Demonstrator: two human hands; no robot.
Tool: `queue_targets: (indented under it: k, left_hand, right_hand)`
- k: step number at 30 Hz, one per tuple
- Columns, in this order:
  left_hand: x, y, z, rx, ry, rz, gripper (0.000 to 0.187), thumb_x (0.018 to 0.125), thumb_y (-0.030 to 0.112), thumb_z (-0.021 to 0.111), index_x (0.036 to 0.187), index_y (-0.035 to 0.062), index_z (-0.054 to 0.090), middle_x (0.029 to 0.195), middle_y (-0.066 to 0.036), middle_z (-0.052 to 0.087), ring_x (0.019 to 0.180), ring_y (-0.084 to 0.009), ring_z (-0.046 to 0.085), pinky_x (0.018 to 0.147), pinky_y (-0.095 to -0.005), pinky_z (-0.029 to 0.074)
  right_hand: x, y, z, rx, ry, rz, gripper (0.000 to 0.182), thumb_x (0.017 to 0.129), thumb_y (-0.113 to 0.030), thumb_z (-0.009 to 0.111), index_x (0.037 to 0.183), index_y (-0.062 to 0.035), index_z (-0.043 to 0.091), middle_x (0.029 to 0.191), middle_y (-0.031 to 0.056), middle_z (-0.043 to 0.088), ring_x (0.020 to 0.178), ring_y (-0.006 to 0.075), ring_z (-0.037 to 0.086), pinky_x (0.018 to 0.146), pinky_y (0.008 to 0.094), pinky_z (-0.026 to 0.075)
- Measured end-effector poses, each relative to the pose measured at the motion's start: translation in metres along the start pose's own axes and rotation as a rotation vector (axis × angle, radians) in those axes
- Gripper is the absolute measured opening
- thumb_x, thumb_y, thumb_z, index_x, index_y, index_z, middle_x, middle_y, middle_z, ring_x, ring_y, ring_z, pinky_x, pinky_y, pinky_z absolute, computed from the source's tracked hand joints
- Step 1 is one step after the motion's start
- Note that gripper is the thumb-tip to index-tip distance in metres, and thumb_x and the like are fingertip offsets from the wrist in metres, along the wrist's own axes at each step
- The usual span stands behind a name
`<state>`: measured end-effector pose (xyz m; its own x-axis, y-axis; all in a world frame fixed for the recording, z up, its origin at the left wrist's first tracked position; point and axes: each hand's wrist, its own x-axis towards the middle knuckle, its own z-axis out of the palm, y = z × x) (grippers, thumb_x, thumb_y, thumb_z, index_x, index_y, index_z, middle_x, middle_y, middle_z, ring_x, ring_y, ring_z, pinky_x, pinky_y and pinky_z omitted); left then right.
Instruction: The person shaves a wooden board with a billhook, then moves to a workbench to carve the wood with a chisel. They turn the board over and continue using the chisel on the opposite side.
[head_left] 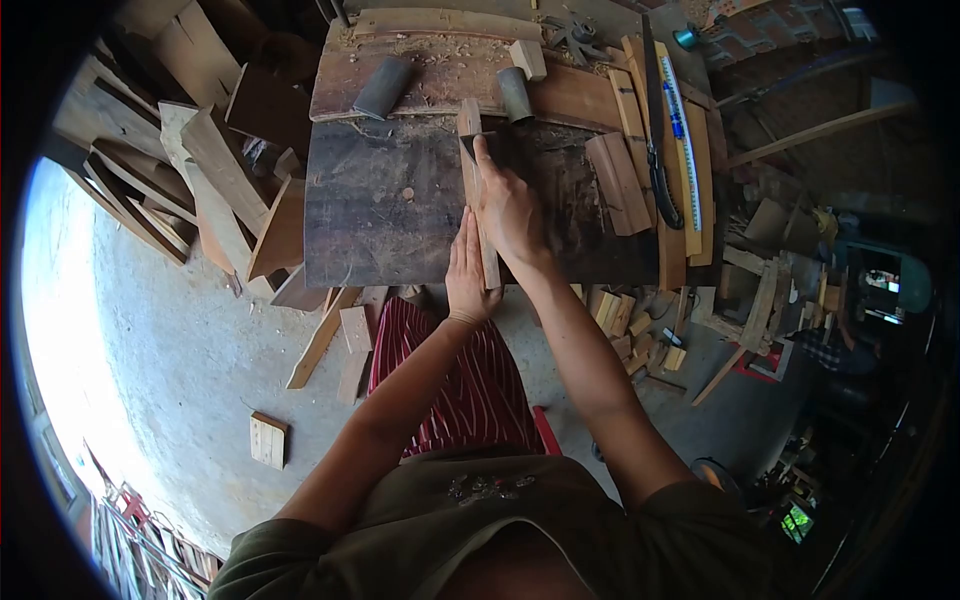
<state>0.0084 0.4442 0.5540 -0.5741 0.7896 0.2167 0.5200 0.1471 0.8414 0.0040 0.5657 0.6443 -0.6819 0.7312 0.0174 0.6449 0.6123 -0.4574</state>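
A narrow wooden strip (pixel 471 119) lies lengthwise on the dark tabletop (pixel 360 200), its near end at the front edge. My left hand (pixel 466 275) holds that near end, fingers stretched along the strip's left side and thumb mostly hidden. Farther up, my right hand (pixel 512 212) is closed over the strip from the right. A dark, thin piece like sandpaper (pixel 468 146) shows beneath its extended finger, across the wood; the rest of it is hidden under the hand. Two grey curved pieces (pixel 382 88) (pixel 515 93) lie beyond the hands.
To the right lie a wooden block (pixel 618 185), a black handsaw (pixel 655 150) and a white ruler-like strip (pixel 685 150). A pale block (pixel 528 60) and shavings are at the back. Boards (pixel 215 180) lean at left; offcuts (pixel 615 315) litter the floor.
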Motion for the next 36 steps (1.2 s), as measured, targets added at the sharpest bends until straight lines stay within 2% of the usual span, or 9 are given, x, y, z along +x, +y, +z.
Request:
queue_targets:
  k: [2, 7, 9, 11, 13, 21, 23, 29, 36]
  left_hand:
    - [0.001, 0.002, -0.007, -0.02, -0.009, -0.007, 0.093, 0.079, 0.016, 0.059, 0.155, -0.0023, 0.009, 0.158, -0.025, 0.022, 0.141, -0.0422, 0.033, 0.117, -0.0453, 0.03]
    - [-0.001, 0.007, -0.004, -0.031, -0.02, -0.033, 0.093, 0.077, 0.013, 0.059, 0.155, -0.0023, 0.01, 0.158, -0.025, 0.023, 0.141, -0.0421, 0.033, 0.117, -0.0454, 0.03]
    - [0.002, 0.003, -0.006, -0.011, -0.025, -0.03, 0.093, 0.075, 0.011, 0.058, 0.155, -0.0024, 0.011, 0.158, -0.024, 0.023, 0.141, -0.042, 0.033, 0.117, -0.0454, 0.031]
    - [0.003, 0.002, -0.005, -0.02, -0.011, -0.031, 0.092, 0.075, 0.01, 0.057, 0.155, -0.0027, 0.012, 0.158, -0.024, 0.023, 0.141, -0.0417, 0.033, 0.117, -0.0455, 0.031]
    - [0.002, 0.0, -0.004, -0.019, 0.012, -0.006, 0.092, 0.075, 0.011, 0.056, 0.155, -0.0031, 0.012, 0.158, -0.024, 0.024, 0.141, -0.041, 0.033, 0.116, -0.0452, 0.031]
    - [0.003, 0.0, -0.007, 0.019, -0.008, -0.014, 0.088, 0.079, 0.015, 0.056, 0.154, -0.0037, 0.014, 0.158, -0.024, 0.023, 0.141, -0.0411, 0.034, 0.116, -0.0438, 0.032]
    - [0.0, -0.005, -0.003, 0.039, -0.004, 0.012, 0.09, 0.077, 0.016, 0.057, 0.154, -0.0039, 0.015, 0.158, -0.024, 0.023, 0.14, -0.0407, 0.035, 0.115, -0.0435, 0.034]
    - [0.002, 0.002, -0.006, 0.014, -0.006, -0.012, 0.089, 0.079, 0.014, 0.057, 0.154, -0.0045, 0.014, 0.158, -0.024, 0.023, 0.14, -0.0414, 0.034, 0.115, -0.0438, 0.033]
    - [0.0, 0.001, -0.006, -0.024, -0.019, -0.044, 0.093, 0.075, 0.011, 0.06, 0.154, -0.004, 0.013, 0.159, -0.024, 0.022, 0.14, -0.0418, 0.034, 0.116, -0.0441, 0.032]
  right_hand:
    - [-0.022, -0.007, -0.006, -0.048, -0.078, 0.004, 0.072, 0.085, -0.001, 0.059, 0.151, -0.0178, 0.038, 0.088, 0.0253, 0.064, 0.079, 0.0429, 0.067, 0.07, 0.0486, 0.054]
    - [0.026, 0.001, 0.005, -0.05, -0.043, 0.006, 0.067, 0.087, -0.004, 0.057, 0.15, -0.018, 0.04, 0.093, 0.0264, 0.065, 0.084, 0.0439, 0.067, 0.073, 0.0501, 0.055]
    - [0.049, -0.001, 0.009, -0.1, 0.056, -0.069, 0.064, 0.09, -0.008, 0.055, 0.151, -0.0168, 0.037, 0.093, 0.0229, 0.067, 0.078, 0.0404, 0.07, 0.068, 0.0479, 0.059]
    - [0.03, -0.004, 0.0, -0.117, -0.01, -0.032, 0.065, 0.089, -0.007, 0.055, 0.151, -0.0149, 0.037, 0.093, 0.0236, 0.067, 0.082, 0.0398, 0.07, 0.071, 0.0479, 0.058]
    - [0.005, 0.0, 0.001, -0.016, -0.018, -0.035, 0.068, 0.086, -0.001, 0.055, 0.151, -0.0163, 0.039, 0.093, 0.0266, 0.066, 0.086, 0.0439, 0.067, 0.075, 0.0501, 0.054]
    - [0.003, -0.002, 0.0, -0.035, -0.047, 0.007, 0.078, 0.082, -0.001, 0.062, 0.153, -0.0184, 0.035, 0.096, 0.0262, 0.065, 0.088, 0.0436, 0.067, 0.076, 0.0496, 0.054]
    - [-0.009, 0.002, 0.006, -0.019, -0.011, -0.08, 0.074, 0.086, -0.006, 0.061, 0.153, -0.0199, 0.034, 0.094, 0.0233, 0.064, 0.079, 0.0398, 0.07, 0.071, 0.0477, 0.058]
    - [0.039, 0.004, 0.018, -0.065, 0.161, -0.103, 0.058, 0.092, -0.011, 0.055, 0.149, -0.0186, 0.042, 0.086, 0.0205, 0.066, 0.071, 0.0399, 0.069, 0.064, 0.0468, 0.058]
    - [0.02, 0.003, 0.011, -0.008, 0.013, -0.058, 0.061, 0.093, -0.008, 0.052, 0.151, -0.0188, 0.038, 0.091, 0.0234, 0.066, 0.08, 0.0419, 0.069, 0.071, 0.0486, 0.057]
